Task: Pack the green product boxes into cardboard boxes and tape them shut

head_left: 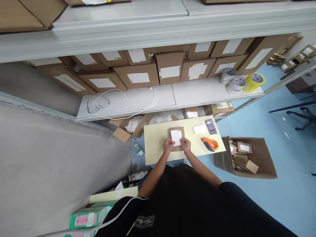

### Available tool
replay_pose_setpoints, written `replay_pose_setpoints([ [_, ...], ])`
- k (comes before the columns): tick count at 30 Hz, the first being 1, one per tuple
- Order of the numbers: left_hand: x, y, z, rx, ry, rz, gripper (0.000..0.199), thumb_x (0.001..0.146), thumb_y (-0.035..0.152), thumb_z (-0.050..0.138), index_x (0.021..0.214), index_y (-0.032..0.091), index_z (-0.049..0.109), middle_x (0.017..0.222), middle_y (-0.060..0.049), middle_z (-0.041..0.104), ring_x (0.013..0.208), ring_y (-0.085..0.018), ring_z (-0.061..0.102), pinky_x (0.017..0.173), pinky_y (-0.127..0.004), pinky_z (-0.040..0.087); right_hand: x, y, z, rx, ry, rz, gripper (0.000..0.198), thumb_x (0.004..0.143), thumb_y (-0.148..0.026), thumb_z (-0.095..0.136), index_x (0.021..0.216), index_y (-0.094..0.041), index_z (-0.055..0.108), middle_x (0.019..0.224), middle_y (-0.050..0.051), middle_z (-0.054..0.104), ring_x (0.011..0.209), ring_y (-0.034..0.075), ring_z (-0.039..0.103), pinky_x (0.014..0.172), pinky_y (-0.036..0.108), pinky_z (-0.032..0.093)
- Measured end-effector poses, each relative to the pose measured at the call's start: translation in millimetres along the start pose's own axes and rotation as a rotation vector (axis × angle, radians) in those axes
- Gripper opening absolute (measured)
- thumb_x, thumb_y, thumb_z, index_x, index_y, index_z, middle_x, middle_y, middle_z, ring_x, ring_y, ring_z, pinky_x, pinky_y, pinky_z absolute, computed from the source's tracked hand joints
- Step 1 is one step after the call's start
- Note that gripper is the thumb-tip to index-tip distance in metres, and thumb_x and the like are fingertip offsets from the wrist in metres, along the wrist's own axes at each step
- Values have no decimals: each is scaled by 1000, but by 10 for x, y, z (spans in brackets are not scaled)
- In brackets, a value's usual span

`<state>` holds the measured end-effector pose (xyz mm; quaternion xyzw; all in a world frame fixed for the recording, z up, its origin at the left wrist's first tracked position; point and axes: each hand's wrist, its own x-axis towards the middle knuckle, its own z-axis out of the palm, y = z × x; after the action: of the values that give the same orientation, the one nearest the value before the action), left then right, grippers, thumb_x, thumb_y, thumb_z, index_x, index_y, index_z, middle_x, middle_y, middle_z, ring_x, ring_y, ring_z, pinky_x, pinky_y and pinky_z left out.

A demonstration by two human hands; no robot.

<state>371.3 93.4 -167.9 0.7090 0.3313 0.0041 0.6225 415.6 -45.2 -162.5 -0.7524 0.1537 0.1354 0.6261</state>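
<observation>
A small brown cardboard box [177, 148] lies on the pale yellow table [156, 141], with a white paper label [176, 135] over its top face. My left hand [168, 146] pinches the lower left part of the label. At its lower right edge my right hand [185, 144] has its fingers closed on the same label. Whether the label is fully stuck to the box, I cannot tell. Right of the box are a white paper stack [199, 129], an orange tape dispenser [208, 144] and a purple pixelated item [211, 126].
A large open carton [268, 161] with small boxes stands on the floor at right. Ahead, a shelf [163, 95] bears labelled boxes [138, 76], a white cable [128, 99] and yellow tape rolls [253, 82]. An open box [123, 133] sits below, near the left wall.
</observation>
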Motion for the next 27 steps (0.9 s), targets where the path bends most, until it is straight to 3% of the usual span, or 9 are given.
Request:
replay_pose_setpoints([
  [3,52,-45,160,143,43,-54,28,68,36,82,70,22,58,68,3,66,70,-16,65,74,-28,48,164,75,-131,-205,64,-10,35,66,-48,73,91,-23,70,56,-6,59,61,20,60,65,32,48],
  [7,128,-78,301,264,65,-107,24,69,25,80,67,22,56,68,3,66,70,-16,64,77,-27,47,295,218,-211,-305,16,-41,45,72,-32,68,117,-24,64,59,-9,59,65,21,63,69,30,47],
  [13,195,-71,421,345,138,-171,25,71,20,80,65,22,56,69,4,66,73,-16,65,77,-26,46,457,311,-208,-352,-94,-14,40,80,-22,67,118,-28,57,65,-7,62,70,21,64,69,29,44],
  [19,187,-73,469,424,176,-219,23,74,20,79,67,22,57,73,4,68,76,-16,67,77,-25,47,528,218,-213,-647,-227,44,41,94,-23,62,133,-24,48,91,3,76,94,24,72,79,31,47],
  [27,159,-76,442,532,128,-219,18,80,24,77,73,22,61,84,3,74,86,-16,71,83,-24,50,479,198,-207,-759,-276,24,42,98,-21,59,138,-22,44,104,7,78,102,25,73,82,30,48],
])
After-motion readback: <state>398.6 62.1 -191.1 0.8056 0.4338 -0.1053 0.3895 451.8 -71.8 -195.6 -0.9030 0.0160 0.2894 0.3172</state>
